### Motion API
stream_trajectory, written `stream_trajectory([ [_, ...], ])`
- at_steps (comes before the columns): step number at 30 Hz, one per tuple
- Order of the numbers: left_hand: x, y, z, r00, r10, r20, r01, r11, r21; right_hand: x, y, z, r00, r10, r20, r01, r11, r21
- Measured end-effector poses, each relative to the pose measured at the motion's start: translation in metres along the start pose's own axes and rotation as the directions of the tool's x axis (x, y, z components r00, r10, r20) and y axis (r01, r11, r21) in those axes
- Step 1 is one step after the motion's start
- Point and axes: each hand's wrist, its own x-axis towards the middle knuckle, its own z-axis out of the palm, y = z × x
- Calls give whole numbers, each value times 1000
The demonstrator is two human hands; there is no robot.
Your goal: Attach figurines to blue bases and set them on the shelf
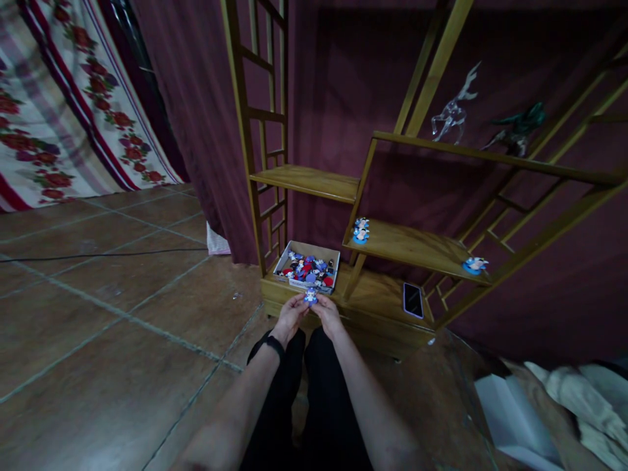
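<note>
Head view: a wooden shelf unit [309,180] fills the centre and right of the frame, standing on a brown tiled floor [122,366] that spreads across the lower left. A dark curtain [196,98] hangs left of the unit, and a floral cloth [59,111] covers the upper left. A clear deer ornament [450,116] stands at the upper right. Near the centre, an open carton [316,250] of jumbled figurines rests on the unit's low shelf; a phone [413,300] lies farther right. The left hand [291,313] and right hand [326,310], below the carton, both pinch one small purple-and-white figurine [311,296] between their fingertips, just in front of the carton's near edge at the frame's centre.
</note>
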Motion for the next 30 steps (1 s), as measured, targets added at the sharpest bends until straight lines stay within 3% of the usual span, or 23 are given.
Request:
stream_trajectory([
  [10,-2,1,0,998,39,45,-39,999,14,0,-1,0,1000,-7,-14,7,1000,15],
  [22,0,1,-1,999,-18,50,18,1000,-10,1,3,0,996,-12,-94,15,999,30],
  [30,2,-2,-2,999,17,47,-17,1000,-11,1,1,-2,999,-30,-34,29,999,-19],
])
